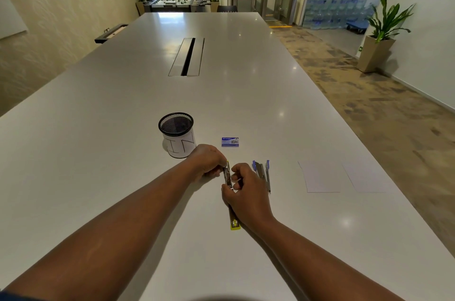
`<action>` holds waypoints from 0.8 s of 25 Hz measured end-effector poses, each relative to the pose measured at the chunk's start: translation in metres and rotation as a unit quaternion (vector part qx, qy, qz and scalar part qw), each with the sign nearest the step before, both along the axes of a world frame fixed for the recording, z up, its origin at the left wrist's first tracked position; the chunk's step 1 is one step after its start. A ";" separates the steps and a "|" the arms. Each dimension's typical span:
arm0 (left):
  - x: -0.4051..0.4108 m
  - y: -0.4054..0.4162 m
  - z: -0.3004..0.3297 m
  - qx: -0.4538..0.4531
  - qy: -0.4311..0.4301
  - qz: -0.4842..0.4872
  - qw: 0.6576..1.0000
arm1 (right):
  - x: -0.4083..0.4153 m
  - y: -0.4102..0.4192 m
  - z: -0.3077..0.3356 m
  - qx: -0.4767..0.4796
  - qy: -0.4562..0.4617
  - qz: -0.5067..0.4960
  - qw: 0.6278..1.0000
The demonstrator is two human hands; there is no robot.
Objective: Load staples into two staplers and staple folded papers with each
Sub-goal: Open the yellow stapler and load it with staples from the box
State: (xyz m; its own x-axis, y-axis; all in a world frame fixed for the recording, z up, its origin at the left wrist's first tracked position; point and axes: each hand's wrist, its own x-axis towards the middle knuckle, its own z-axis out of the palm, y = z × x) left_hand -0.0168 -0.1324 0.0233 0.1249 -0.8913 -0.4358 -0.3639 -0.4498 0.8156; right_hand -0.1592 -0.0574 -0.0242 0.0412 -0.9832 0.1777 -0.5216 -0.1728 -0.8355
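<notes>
A yellow stapler (234,223) lies opened out lengthwise on the white table (123,128), its yellow end nearest me. My left hand (205,160) grips its far metal part. My right hand (246,195) lies over its middle, fingers pinched at the metal channel; what they pinch is too small to tell. A blue stapler (263,172) lies opened just right of my right hand. A small blue staple box (230,142) sits beyond the hands. Two white papers (320,177) (364,177) lie flat to the right.
A black mesh cup (176,134) with a white paper label stands left of the staple box, close to my left hand. A cable slot (188,57) runs along the table's middle. The table's right edge drops to carpet, with a potted plant (384,30) beyond.
</notes>
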 end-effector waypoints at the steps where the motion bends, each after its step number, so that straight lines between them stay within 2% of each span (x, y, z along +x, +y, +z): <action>1: 0.000 0.001 -0.002 -0.004 0.006 0.004 1.000 | 0.000 0.001 0.000 -0.010 0.006 0.004 1.000; 5: 0.003 0.006 -0.007 -0.023 0.060 0.017 0.998 | 0.003 0.004 -0.004 -0.070 0.072 0.022 0.995; 11: 0.007 0.010 -0.014 -0.038 0.115 0.014 0.993 | 0.007 -0.002 -0.008 -0.068 0.093 0.017 0.993; 20: 0.017 0.015 -0.017 -0.080 0.080 -0.045 0.993 | 0.011 -0.005 -0.006 -0.060 0.126 0.034 0.990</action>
State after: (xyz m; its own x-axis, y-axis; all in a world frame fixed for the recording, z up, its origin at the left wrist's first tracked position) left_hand 0.0000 -0.1172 0.0068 -0.0177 -0.9554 -0.2947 -0.2567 -0.2805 0.9249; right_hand -0.1481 -0.0626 -0.0306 0.1641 -0.9491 0.2689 -0.6940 -0.3048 -0.6522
